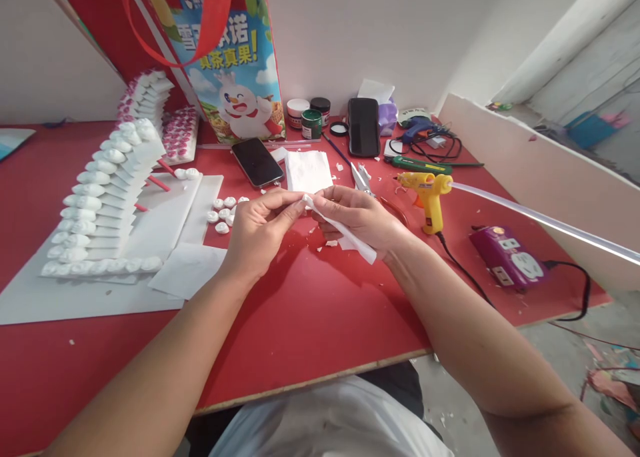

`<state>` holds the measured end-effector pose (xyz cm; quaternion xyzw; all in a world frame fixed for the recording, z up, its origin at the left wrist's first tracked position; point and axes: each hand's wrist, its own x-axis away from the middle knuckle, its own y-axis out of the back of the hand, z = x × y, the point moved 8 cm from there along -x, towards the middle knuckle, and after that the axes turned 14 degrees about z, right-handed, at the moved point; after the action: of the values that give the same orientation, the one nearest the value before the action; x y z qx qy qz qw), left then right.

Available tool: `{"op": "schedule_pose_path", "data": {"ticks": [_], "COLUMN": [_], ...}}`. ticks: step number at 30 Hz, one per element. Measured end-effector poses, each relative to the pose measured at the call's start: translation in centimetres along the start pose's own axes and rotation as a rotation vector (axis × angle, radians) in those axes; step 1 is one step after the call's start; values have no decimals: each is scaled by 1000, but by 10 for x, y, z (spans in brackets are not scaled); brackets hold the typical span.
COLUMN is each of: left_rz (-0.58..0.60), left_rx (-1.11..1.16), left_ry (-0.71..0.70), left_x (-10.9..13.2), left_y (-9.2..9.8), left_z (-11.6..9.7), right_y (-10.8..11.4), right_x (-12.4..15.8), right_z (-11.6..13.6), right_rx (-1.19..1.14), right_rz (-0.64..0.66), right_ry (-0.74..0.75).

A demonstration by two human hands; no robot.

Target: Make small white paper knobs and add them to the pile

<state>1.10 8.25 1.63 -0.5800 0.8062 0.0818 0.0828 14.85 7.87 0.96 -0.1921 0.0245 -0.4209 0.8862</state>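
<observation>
Both forearms reach in from below and meet above the red counter (300, 310). The left hand (260, 229) is turned palm-in, its thumb and forefinger pinched shut on the far end of a white strip (365, 249). The right hand (363, 220) curls closed around the strip just right of that grip. The strip's long axis slants from the grip toward the person's right, its free end poking out below the right hand. It looks thin, flat and slightly creased. Scissors (361, 177) lie just beyond the grip, and a yellow glue gun (429, 193) stands to its right.
</observation>
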Motion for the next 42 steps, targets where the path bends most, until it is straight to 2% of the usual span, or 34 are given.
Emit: {"op": "schedule_pose_path", "data": {"ticks": [6, 14, 20, 24, 28, 33, 35, 39, 42], "left_rz": [-43, -76, -103, -119, -68, -14, -7, 45, 101], "left_rx": [-50, -169, -507, -700, -810, -710, -602, -273, -171], "left_ry": [14, -1, -191, -320, -365, -361, -301, -101, -59], "left_x": [2, 5, 12, 14, 12, 13, 10, 1, -1], "left_y": [2, 0, -11, -18, -23, -21, -15, -4, -5], "left_z": [1, 1, -25, -35, -38, -41, -36, -13, -6], "right_y": [8, 8, 6, 1, 0, -4, -6, -8, -8], "right_x": [1, 9, 13, 11, 14, 18, 19, 19, 17], "right_z": [7, 18, 15, 13, 16, 25, 27, 27, 24], "right_rx": [308, 821, 837, 790, 780, 831, 867, 897, 905], "right_rz": [-176, -410, -470, -394, -371, -339, -337, -310, -279], "right_ry": [30, 188, 168, 206, 220, 229, 236, 248, 228]}}
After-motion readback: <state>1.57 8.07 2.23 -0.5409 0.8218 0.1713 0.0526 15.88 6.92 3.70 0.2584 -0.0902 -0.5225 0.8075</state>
